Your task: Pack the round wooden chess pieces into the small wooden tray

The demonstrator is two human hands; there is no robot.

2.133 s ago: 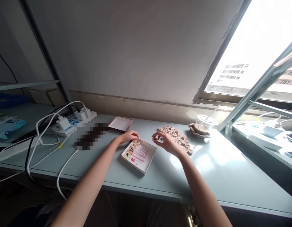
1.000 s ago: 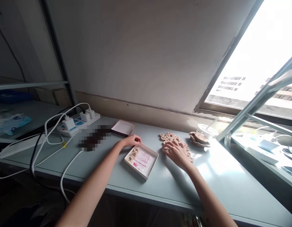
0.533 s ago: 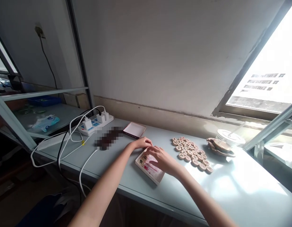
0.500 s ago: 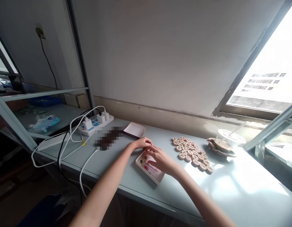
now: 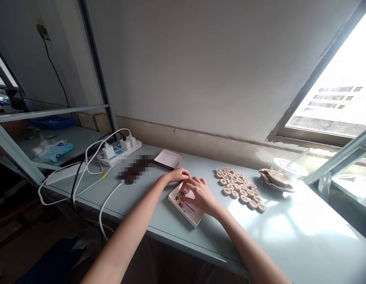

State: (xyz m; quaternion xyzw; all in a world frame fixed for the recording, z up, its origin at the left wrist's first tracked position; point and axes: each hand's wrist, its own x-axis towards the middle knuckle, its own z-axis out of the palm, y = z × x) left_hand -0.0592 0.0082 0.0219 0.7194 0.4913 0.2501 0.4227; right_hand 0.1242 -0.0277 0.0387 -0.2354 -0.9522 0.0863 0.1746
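A shallow white box (image 5: pixel 183 215) lies at an angle near the table's front edge, with several Chinese chess pieces (image 5: pixel 177 198) in a row along its left side. Black characters show on those pieces, and a red character and pink marks show on the box floor. My right hand (image 5: pixel 203 196) reaches over the box, its thumb and fingers closed around a piece in that row. At the box's far corner, my left hand (image 5: pixel 177 174) rests with its fingers stretched and slightly bent. The fingertips of both hands are close together, and the left ones are partly hidden.
Many round wooden chess pieces (image 5: pixel 237 187) lie grouped to the right. Behind my left hand is a box lid (image 5: pixel 168 159). A brown dish (image 5: pixel 274 181) and clear plastic container (image 5: pixel 290 169) stand farther right. A power strip (image 5: pixel 119 153) with white cables (image 5: pixel 101 215) is left.
My right hand's fingers have shifted slightly along the row, and one more black-lettered piece shows under them. The left hand stays near the far corner. The camera has tilted a little.
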